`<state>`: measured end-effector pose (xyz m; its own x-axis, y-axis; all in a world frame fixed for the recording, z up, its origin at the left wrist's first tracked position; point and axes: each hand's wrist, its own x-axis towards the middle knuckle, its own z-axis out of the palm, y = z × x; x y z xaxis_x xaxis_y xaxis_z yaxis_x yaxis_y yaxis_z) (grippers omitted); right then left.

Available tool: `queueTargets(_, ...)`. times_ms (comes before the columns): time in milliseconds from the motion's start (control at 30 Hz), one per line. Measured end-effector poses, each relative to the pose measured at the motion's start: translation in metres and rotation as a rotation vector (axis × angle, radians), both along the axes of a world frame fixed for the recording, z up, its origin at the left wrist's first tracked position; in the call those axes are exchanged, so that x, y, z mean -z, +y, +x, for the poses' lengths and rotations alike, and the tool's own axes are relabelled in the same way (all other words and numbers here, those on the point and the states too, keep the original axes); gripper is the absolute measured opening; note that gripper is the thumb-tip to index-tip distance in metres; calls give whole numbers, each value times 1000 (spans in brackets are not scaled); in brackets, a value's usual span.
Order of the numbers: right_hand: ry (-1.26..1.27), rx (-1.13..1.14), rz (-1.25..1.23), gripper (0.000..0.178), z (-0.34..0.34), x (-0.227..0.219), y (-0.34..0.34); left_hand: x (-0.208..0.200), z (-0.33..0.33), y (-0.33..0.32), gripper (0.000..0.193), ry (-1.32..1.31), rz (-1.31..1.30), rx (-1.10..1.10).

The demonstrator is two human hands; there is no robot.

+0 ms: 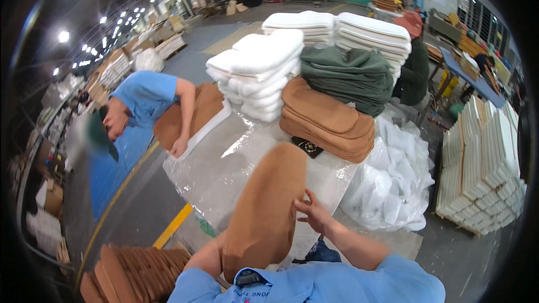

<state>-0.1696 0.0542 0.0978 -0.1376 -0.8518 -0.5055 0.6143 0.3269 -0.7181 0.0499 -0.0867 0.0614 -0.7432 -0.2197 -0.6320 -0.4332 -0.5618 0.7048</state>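
A long, rounded brown fabric cushion stands tilted upright in front of my chest, over the near edge of the table. My right hand grips its right edge, with the thumb and fingers at the fabric. My left forearm reaches behind the cushion's lower left side, and that hand is hidden by it. The plastic-covered table lies beyond. On it, a stack of brown fabric covers sits at the right, next to a small dark round-patterned object.
White padding stacks and folded dark green fabric stand at the back. A co-worker at left leans over a brown piece with white padding. Bagged white material is at right. Several brown cushions are stacked at lower left.
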Motion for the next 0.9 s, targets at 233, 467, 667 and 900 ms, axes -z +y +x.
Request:
queueTargets(233,-146,174,-84,66,13,67,90,13,-74,28,58,-137,-85,244)
queueTargets(467,-245,294,-213,33,14,60,119,23,-109,42,52,-109,-146,589)
queueTargets(667,-261,308,-179,31,9,72,125,30,-121,46,51,-170,-123,717)
queueTargets(900,-279,289,-167,29,8,83,125,32,-129,35,61,-319,184,730)
